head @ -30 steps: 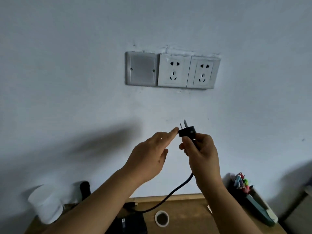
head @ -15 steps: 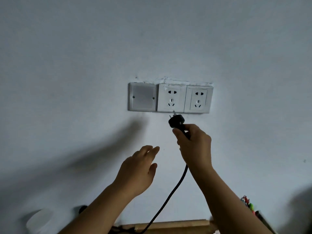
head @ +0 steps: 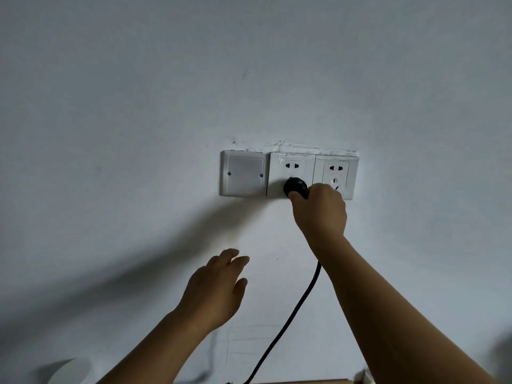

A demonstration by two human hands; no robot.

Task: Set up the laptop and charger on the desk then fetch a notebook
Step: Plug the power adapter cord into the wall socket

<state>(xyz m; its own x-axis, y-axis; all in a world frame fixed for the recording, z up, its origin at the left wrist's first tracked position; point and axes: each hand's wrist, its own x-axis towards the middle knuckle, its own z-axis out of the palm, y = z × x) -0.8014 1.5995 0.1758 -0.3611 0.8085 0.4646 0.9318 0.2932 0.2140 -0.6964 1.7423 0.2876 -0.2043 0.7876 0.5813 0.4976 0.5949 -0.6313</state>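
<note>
Right hand (head: 320, 210): grip clamped on the black plug (head: 295, 186), pressing it against the middle wall socket (head: 291, 173).
Cable (head: 291, 314): runs down from the grip toward the table edge (head: 304, 381).
Left hand (head: 216, 286): below-left of the grip, fingers relaxed and apart, holding nothing.
Second socket (head: 335, 174): just right of the grip.
Blank cover plate (head: 243, 173): left of the grip.

I count three plates on the wall in one row: two sockets, the middle socket (head: 291, 169) and the right socket (head: 336, 173), and one blank cover plate (head: 243, 173) at the left. There is one black plug (head: 295, 186) with one black cable (head: 288, 322) running from it. My two hands are here, my right hand (head: 321, 212) and my left hand (head: 216, 289), and one white rounded object (head: 69, 372) sits at the bottom left.
</note>
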